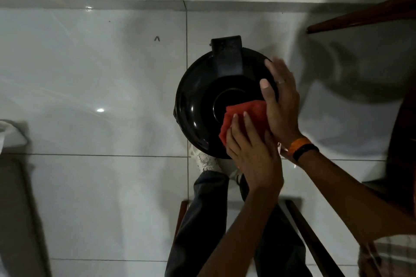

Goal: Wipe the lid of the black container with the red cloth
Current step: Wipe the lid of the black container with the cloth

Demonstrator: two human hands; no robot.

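The black container stands on the white tiled floor, seen from above, with its round glossy lid shut and a rectangular hinge block at the far side. The red cloth lies folded on the lid's near right part. My left hand presses the cloth onto the lid with its fingers laid over it. My right hand, which wears an orange and black wristband, rests against the lid's right rim. Its thumb is on the lid just above the cloth, and its fingers are spread and blurred.
My white shoe and dark trouser legs are just below the container. Dark wooden furniture legs reach in at the top right, and more wood at the lower right. A white object sits at the left edge.
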